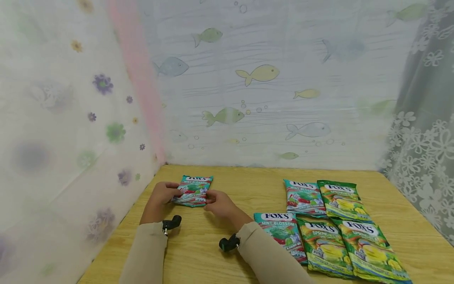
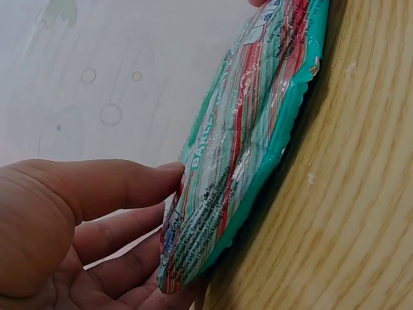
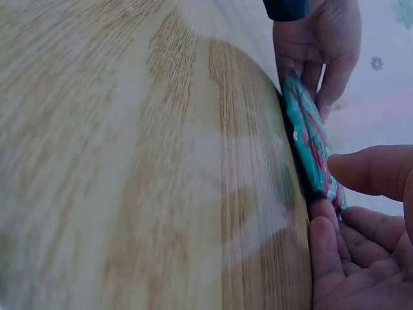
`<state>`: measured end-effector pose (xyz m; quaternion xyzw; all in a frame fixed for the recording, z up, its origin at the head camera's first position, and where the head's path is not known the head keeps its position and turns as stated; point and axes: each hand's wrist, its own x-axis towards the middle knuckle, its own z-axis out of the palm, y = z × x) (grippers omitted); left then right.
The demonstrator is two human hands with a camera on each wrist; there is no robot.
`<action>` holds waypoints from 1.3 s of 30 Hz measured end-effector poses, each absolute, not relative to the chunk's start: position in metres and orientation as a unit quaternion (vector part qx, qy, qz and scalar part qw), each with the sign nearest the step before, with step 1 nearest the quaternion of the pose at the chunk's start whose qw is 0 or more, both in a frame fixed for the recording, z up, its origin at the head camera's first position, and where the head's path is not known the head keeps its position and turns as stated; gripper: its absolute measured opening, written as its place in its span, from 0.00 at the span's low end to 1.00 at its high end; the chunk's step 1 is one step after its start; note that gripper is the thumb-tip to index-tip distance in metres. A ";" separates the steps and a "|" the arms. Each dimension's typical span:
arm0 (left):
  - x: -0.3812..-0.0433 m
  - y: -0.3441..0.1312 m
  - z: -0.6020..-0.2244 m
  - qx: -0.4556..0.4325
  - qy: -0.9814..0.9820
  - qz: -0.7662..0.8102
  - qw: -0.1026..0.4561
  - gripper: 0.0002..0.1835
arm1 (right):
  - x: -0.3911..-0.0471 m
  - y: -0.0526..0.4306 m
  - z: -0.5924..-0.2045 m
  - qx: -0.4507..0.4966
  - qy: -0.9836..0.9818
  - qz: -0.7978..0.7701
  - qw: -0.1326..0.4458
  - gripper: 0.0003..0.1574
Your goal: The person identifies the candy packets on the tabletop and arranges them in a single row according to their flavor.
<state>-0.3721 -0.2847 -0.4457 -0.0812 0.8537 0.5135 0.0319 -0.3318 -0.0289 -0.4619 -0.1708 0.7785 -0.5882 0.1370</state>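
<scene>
A teal Fox's Mint Blossom candy bag (image 1: 194,191) lies face up at the far left of the table, low over the wood. My left hand (image 1: 163,196) pinches its left edge, the thumb (image 2: 132,187) on the printed face and the other fingers tucked behind. At the opposite edge my right hand (image 1: 222,204) holds the bag, thumb over the top and fingertips (image 3: 322,236) under the rim. The right wrist view shows both hands on the bag, one at each end.
On the right of the wooden table (image 1: 198,252) lie two more Mint Blossom bags (image 1: 305,199) and several green-yellow Fox's bags (image 1: 328,250), close together in two rows. A flower-patterned curtain (image 1: 88,165) borders the left side; a fish-patterned sheet (image 1: 269,130) hangs behind.
</scene>
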 end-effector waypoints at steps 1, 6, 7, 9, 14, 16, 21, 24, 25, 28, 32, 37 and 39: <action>-0.372 -0.284 -0.445 -0.082 0.853 0.514 0.030 0.28 | -0.333 -0.029 -0.462 -0.170 0.778 -0.589 0.138 0.40; -0.373 -0.283 -0.441 -0.075 0.867 0.492 0.027 0.31 | -0.335 -0.029 -0.463 -0.167 0.779 -0.588 0.139 0.38; -0.374 -0.282 -0.440 -0.073 0.871 0.485 0.024 0.31 | -0.335 -0.028 -0.463 -0.168 0.776 -0.591 0.140 0.38; -0.375 -0.281 -0.437 -0.066 0.880 0.470 0.016 0.30 | -0.335 -0.027 -0.462 -0.171 0.772 -0.597 0.138 0.36; -0.374 -0.277 -0.431 -0.050 0.890 0.454 0.001 0.30 | -0.333 -0.023 -0.458 -0.171 0.777 -0.594 0.122 0.34; -0.372 -0.275 -0.426 -0.050 0.888 0.456 -0.004 0.30 | -0.334 -0.022 -0.455 -0.170 0.780 -0.591 0.117 0.36; -0.370 -0.264 -0.416 -0.035 0.890 0.455 -0.013 0.31 | -0.333 -0.014 -0.444 -0.173 0.785 -0.583 0.116 0.39; -0.369 -0.253 -0.411 -0.014 0.891 0.453 -0.026 0.29 | -0.333 0.000 -0.435 -0.185 0.794 -0.567 0.117 0.39; -0.368 -0.249 -0.408 -0.010 0.891 0.453 -0.031 0.28 | -0.333 0.005 -0.431 -0.191 0.796 -0.563 0.118 0.40; -0.364 -0.238 -0.401 0.008 0.892 0.450 -0.039 0.28 | -0.335 0.023 -0.424 -0.204 0.807 -0.544 0.104 0.39; -0.359 -0.226 -0.392 0.015 0.891 0.453 -0.039 0.27 | -0.334 0.046 -0.417 -0.215 0.820 -0.524 0.083 0.38; -0.354 -0.215 -0.386 0.029 0.885 0.462 -0.047 0.26 | -0.329 0.069 -0.414 -0.218 0.831 -0.508 0.058 0.37; -0.353 -0.210 -0.383 0.040 0.884 0.463 -0.053 0.26 | -0.325 0.076 -0.412 -0.212 0.839 -0.500 0.045 0.36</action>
